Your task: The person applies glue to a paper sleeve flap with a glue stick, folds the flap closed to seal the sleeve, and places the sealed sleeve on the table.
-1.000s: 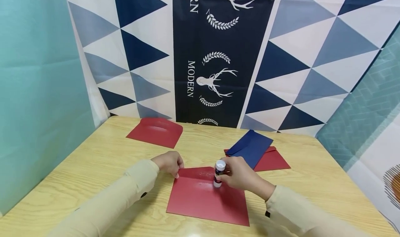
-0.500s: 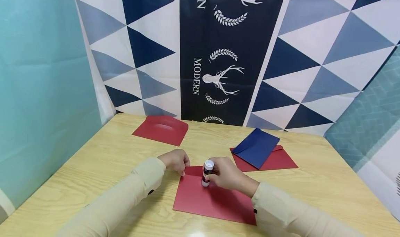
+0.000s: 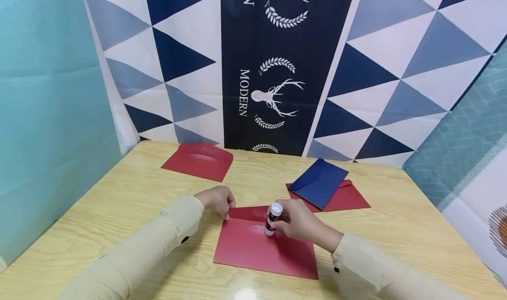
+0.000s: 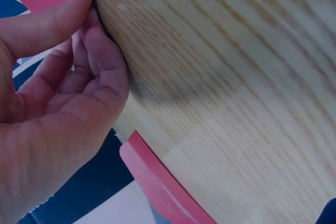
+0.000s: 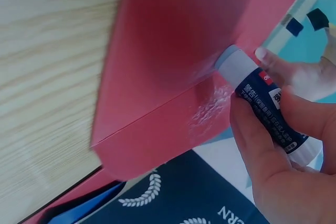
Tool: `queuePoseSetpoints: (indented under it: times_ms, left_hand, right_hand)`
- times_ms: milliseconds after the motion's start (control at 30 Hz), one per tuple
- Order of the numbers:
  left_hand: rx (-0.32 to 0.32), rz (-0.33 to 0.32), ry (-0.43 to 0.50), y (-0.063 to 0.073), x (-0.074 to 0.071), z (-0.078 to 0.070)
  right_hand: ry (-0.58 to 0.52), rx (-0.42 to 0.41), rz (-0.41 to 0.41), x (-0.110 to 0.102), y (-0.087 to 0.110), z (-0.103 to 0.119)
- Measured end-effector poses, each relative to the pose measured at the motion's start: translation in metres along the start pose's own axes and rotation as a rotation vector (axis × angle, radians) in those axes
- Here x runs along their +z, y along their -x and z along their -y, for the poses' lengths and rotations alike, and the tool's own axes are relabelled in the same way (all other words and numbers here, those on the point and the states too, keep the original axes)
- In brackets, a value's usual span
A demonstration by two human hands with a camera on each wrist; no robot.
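Glue stick (image 3: 273, 221) clamped in fingers of right hand (image 3: 299, 221), lower end against red envelope (image 3: 263, 254); left hand (image 3: 217, 201) pinches envelope's ten-o'clock corner; blue envelope (image 3: 320, 183) at stick's two o'clock.

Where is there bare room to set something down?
Left: the light wooden table between the back-left red paper envelope and the cream left sleeve. Right: between the cream right sleeve and the red envelope under the blue one. Crowded: the middle, where left hand, right hand and white, navy-labelled glue stick share the front red envelope.
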State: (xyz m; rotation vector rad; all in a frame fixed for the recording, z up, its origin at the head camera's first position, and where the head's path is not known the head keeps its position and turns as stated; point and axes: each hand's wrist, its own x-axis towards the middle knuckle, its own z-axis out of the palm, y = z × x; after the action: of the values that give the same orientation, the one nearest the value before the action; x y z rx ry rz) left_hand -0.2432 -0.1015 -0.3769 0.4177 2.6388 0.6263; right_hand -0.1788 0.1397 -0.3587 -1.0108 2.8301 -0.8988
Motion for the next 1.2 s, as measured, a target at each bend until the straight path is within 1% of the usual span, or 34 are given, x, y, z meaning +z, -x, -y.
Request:
queuePoseSetpoints:
  times_ms: [167, 333, 467, 567, 633, 767, 933, 1033, 1200]
  left_hand:
    - [-0.017, 0.003, 0.004, 0.005, 0.001, 0.004]
    - [-0.020, -0.003, 0.013, 0.006, 0.003, 0.007]
    - [-0.018, -0.011, 0.018, 0.006, 0.005, 0.007]
    - [-0.025, -0.010, 0.018, 0.004, 0.006, 0.008]
    - [-0.034, -0.005, 0.008, 0.004, 0.005, 0.007]
    - [-0.042, 0.003, -0.015, 0.004, 0.002, 0.003]
    - [-0.022, 0.005, -0.013, 0.004, 0.001, 0.000]
    - [-0.016, 0.008, -0.005, 0.002, 0.001, 0.000]
    - [-0.045, 0.009, 0.011, 0.000, -0.001, -0.001]
  right_hand:
    - [0.015, 0.013, -0.006, 0.000, 0.006, -0.001]
    - [0.061, 0.016, -0.002, -0.004, 0.010, -0.002]
    - [0.105, 0.041, 0.036, -0.012, 0.008, -0.001]
    - [0.104, 0.048, 0.046, -0.016, 0.004, 0.001]
    - [0.094, 0.039, 0.028, -0.013, 0.000, 0.004]
    - [0.079, -0.005, -0.006, 0.001, -0.012, 0.008]
    - [0.052, -0.003, 0.017, 0.016, -0.024, 0.016]
    - [0.052, 0.011, 0.022, 0.018, -0.026, 0.019]
    - [0.075, 0.014, 0.025, 0.012, -0.023, 0.017]
